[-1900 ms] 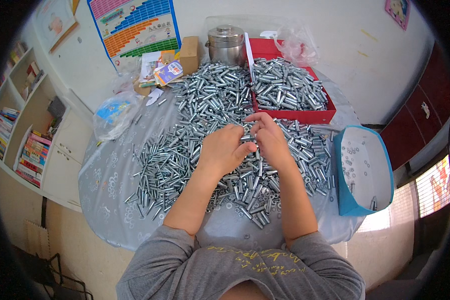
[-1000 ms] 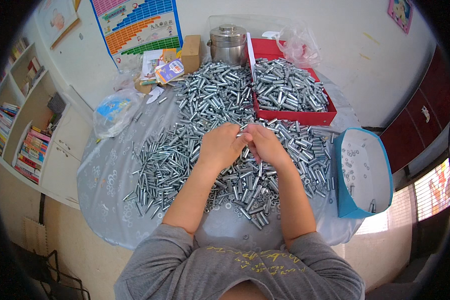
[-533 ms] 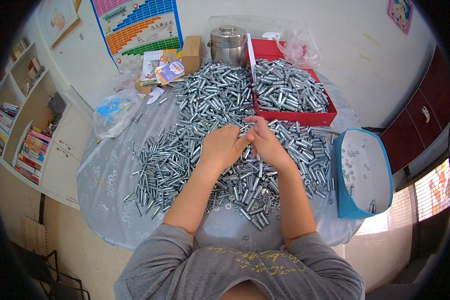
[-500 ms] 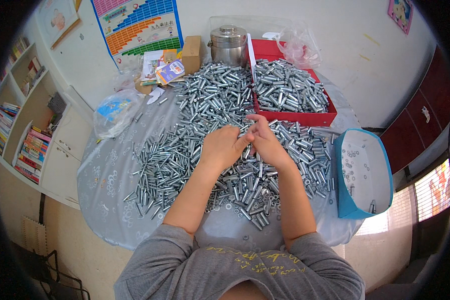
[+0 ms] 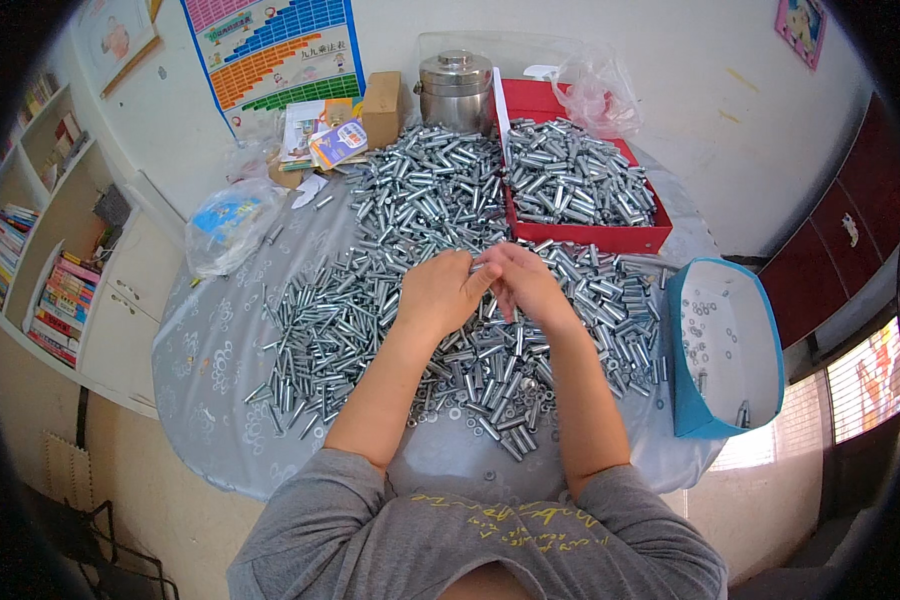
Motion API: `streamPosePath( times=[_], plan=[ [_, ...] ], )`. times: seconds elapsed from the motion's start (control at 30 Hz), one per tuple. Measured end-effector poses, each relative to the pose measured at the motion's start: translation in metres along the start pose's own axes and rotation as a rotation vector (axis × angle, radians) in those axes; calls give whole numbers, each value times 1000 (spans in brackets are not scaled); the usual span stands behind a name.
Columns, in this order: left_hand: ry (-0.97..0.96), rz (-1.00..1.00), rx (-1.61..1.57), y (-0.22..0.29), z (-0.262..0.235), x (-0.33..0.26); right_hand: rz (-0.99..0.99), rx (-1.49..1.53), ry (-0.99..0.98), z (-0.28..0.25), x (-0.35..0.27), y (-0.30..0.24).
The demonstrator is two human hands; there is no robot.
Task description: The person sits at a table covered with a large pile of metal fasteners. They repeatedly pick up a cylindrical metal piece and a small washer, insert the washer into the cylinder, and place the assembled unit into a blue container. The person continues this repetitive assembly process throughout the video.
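Note:
My left hand [image 5: 437,292] and my right hand [image 5: 526,286] meet at the fingertips over a wide heap of shiny metal bolts and sleeves [image 5: 340,320]. Both have curled, pinching fingers. A speck of silver shows between them, but the fingers hide what it is. Long thin bolts lie mostly left of my hands, thicker metal sleeves [image 5: 610,300] to the right. Flat washers [image 5: 457,412] and small rings are scattered along the heap's near edge. Behind my right hand stands a red box [image 5: 590,236] filled with more metal pieces.
At the table's right edge sits a blue fabric bin [image 5: 708,405] with rings and a few bolts inside. A steel pot [image 5: 456,85], a cardboard box [image 5: 381,110] and booklets [image 5: 340,143] line the back. A plastic bag [image 5: 232,225] lies at left on the grey tablecloth [image 5: 205,400].
My right hand has curled its raised index finger down and closed in over my left fingertips. My left hand stays in nearly the same place.

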State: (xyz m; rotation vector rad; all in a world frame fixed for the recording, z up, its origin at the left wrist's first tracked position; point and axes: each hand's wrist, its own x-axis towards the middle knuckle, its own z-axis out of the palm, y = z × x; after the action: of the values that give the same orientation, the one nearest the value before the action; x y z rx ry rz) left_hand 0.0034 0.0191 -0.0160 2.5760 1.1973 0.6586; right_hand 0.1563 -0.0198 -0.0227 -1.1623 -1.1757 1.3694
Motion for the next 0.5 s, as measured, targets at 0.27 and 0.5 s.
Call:
streamPosePath(
  times=[0.27,0.5],
  plan=[
    [66,-4,-22,-2,1,2,-256,-434,496,-2,13,26],
    [156,57,-128,-2,3,1,-186,72,73,11,6,10]
  ],
)
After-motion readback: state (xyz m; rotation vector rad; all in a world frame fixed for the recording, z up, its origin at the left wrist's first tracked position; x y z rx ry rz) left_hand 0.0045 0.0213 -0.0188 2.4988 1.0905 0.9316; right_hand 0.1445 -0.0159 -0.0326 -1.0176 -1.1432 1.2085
